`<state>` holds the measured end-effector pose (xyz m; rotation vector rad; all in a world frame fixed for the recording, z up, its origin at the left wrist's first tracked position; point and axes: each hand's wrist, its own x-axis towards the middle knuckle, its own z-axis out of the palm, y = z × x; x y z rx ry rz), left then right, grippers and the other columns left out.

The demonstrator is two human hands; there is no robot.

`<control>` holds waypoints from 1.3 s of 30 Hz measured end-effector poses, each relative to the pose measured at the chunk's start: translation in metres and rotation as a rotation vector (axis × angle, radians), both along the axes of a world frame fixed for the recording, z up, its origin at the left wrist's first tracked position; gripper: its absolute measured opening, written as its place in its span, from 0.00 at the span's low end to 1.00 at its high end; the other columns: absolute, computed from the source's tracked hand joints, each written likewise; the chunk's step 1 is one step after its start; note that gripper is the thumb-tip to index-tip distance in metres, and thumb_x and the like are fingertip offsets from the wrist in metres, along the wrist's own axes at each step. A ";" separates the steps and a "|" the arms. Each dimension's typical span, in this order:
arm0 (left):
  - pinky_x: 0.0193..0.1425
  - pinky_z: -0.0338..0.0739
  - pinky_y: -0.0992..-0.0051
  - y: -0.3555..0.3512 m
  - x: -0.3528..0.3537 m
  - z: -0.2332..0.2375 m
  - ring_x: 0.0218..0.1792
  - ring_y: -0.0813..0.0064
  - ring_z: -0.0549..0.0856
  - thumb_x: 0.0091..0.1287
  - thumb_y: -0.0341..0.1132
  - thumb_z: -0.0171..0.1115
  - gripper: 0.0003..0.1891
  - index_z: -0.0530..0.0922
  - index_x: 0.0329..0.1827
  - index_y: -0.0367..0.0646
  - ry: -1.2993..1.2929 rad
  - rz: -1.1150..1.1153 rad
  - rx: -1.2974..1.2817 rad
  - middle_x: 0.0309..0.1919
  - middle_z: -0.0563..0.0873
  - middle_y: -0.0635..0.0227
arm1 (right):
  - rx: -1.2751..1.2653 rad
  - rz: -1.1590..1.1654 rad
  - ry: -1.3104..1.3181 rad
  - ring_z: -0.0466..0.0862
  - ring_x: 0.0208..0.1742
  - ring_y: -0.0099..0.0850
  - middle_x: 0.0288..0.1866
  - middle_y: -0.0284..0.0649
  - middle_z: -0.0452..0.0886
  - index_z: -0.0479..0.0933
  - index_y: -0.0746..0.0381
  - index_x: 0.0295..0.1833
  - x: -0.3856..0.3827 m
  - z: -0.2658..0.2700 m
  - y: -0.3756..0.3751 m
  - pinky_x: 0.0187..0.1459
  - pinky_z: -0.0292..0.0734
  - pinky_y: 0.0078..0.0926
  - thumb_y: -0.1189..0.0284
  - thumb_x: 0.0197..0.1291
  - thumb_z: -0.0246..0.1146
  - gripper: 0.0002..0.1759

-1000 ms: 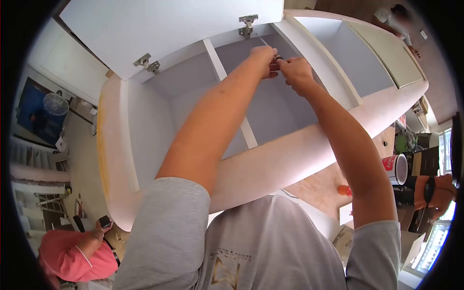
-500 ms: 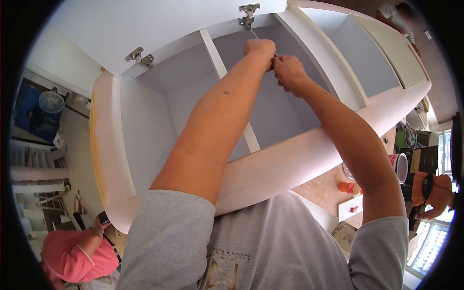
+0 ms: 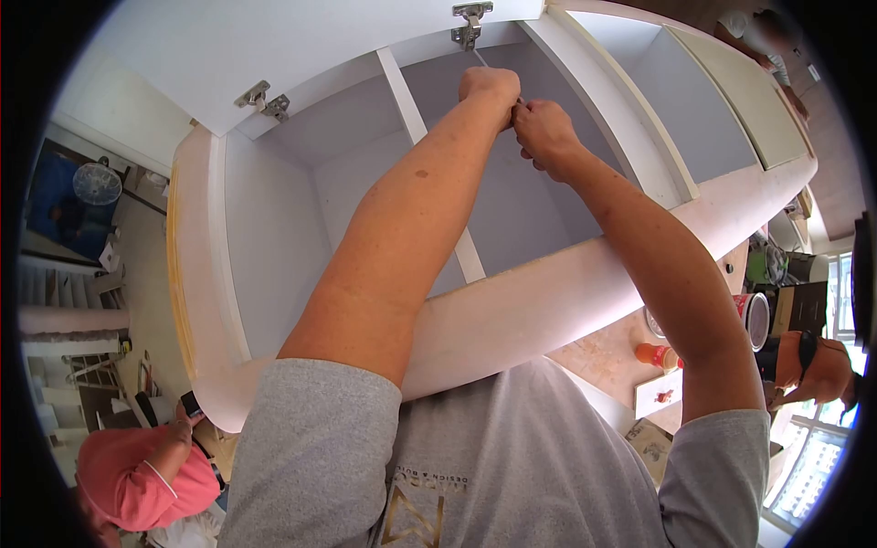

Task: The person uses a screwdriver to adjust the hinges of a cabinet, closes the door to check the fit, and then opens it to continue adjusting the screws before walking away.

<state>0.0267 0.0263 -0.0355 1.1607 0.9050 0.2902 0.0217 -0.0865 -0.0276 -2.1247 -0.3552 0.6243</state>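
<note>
a: where is the tool?
b: the thin tool (image 3: pixel 480 58) is at the far edge of the cabinet (image 3: pixel 512 315), slanting over the bay, its visible end just beside the metal hinge (image 3: pixel 470 26). whether the two touch, i cannot tell.
a: how does the tool look?
b: a straight, narrow shaft, pale grey and metallic, shows past the fist, and a small dark piece shows between the hands. the rest is hidden by the fingers.
a: and the hands?
b: the left hand (image 3: pixel 491 88) is curled into a fist around the shaft. the right hand (image 3: pixel 544 133), just beside it and a little closer to the near edge, is closed around the other end; its exact hold is hidden.
a: what about the hinge?
b: silvery and shiny, with a flat plate on the white door (image 3: pixel 274 46) and a jointed arm at the far edge. a second hinge (image 3: pixel 263 100) of the same kind sits toward the far left corner.
a: and the cabinet?
b: rounded outside, pale and pinkish, with a yellowish strip (image 3: pixel 176 274) down its left edge. inside, the walls are smooth and greyish, split by a narrow white divider (image 3: pixel 404 96) running from far edge to near edge.
</note>
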 end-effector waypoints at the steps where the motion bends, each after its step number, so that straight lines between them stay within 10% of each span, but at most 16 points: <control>1: 0.20 0.74 0.64 0.000 0.000 0.000 0.24 0.65 0.83 0.64 0.19 0.51 0.09 0.70 0.46 0.24 0.009 -0.009 0.017 0.31 0.82 0.50 | -0.001 0.003 -0.002 0.81 0.25 0.32 0.29 0.42 0.80 0.77 0.66 0.34 0.000 0.000 0.000 0.24 0.76 0.33 0.59 0.67 0.52 0.20; 6: 0.21 0.75 0.64 0.029 0.039 -0.055 0.26 0.65 0.85 0.63 0.19 0.52 0.08 0.71 0.44 0.25 0.066 -0.131 0.266 0.32 0.83 0.49 | -0.040 0.018 -0.029 0.82 0.27 0.35 0.31 0.44 0.81 0.78 0.66 0.37 0.002 -0.002 0.002 0.25 0.77 0.33 0.58 0.68 0.53 0.21; 14: 0.30 0.83 0.69 0.012 0.007 -0.009 0.32 0.62 0.90 0.61 0.26 0.60 0.07 0.82 0.39 0.31 0.372 -0.142 0.616 0.33 0.88 0.52 | -0.188 0.006 -0.139 0.86 0.50 0.48 0.49 0.54 0.84 0.78 0.68 0.50 -0.009 -0.009 0.015 0.46 0.83 0.41 0.60 0.66 0.55 0.21; 23: 0.33 0.80 0.64 0.010 0.008 0.001 0.28 0.64 0.89 0.63 0.25 0.54 0.08 0.80 0.40 0.33 0.248 -0.167 0.267 0.31 0.88 0.56 | -0.518 0.168 -0.686 0.83 0.55 0.43 0.57 0.48 0.79 0.77 0.61 0.56 0.000 -0.007 0.002 0.55 0.79 0.41 0.71 0.63 0.57 0.16; 39: 0.25 0.77 0.67 0.017 0.015 -0.004 0.25 0.68 0.86 0.61 0.24 0.55 0.06 0.80 0.35 0.32 0.305 -0.283 0.453 0.31 0.86 0.57 | -0.240 0.086 -0.331 0.86 0.45 0.49 0.38 0.53 0.85 0.81 0.68 0.40 0.032 -0.016 0.005 0.47 0.81 0.45 0.67 0.58 0.61 0.14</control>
